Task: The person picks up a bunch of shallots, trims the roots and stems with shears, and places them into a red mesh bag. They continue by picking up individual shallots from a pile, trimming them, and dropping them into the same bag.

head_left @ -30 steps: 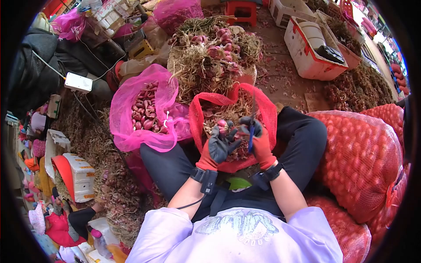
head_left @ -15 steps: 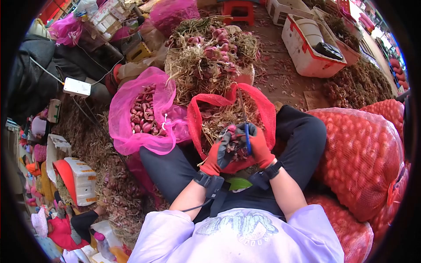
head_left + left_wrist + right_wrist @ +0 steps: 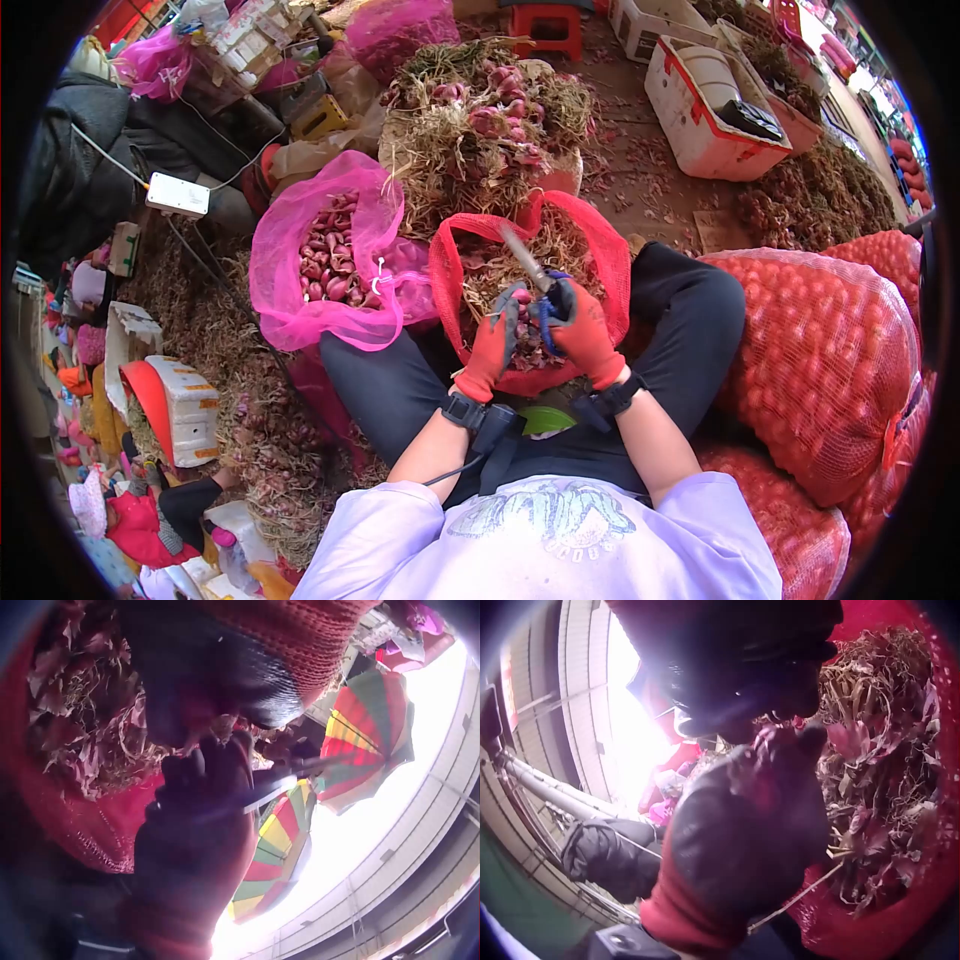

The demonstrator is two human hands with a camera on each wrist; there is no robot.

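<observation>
Between the knees, a red mesh bag [image 3: 445,270] lies open, holding dry stalks and peelings [image 3: 881,757]. Over it the left hand [image 3: 494,345], in a red and grey glove, pinches a shallot [image 3: 521,296] in its fingertips. The right hand [image 3: 583,330], gloved alike, grips the blue handles of scissors [image 3: 526,258], whose blades point up and to the left over the bag. In the right wrist view the left hand [image 3: 742,840] is close beneath the right hand [image 3: 742,667]. Dark glare hides much of the fingers in both wrist views.
Left of the red bag stands a pink mesh bag [image 3: 275,290] with loose shallots [image 3: 333,260]. A heap of dried shallots [image 3: 480,130] lies ahead. Full red sacks [image 3: 820,360] lean at the right. A foam box [image 3: 690,140] and a red stool [image 3: 547,28] stand farther off.
The scissors have swung from pointing nearly straight ahead to pointing up-left. The left hand, spread a second ago, has closed its fingers on the shallot, and both hands are nearer each other.
</observation>
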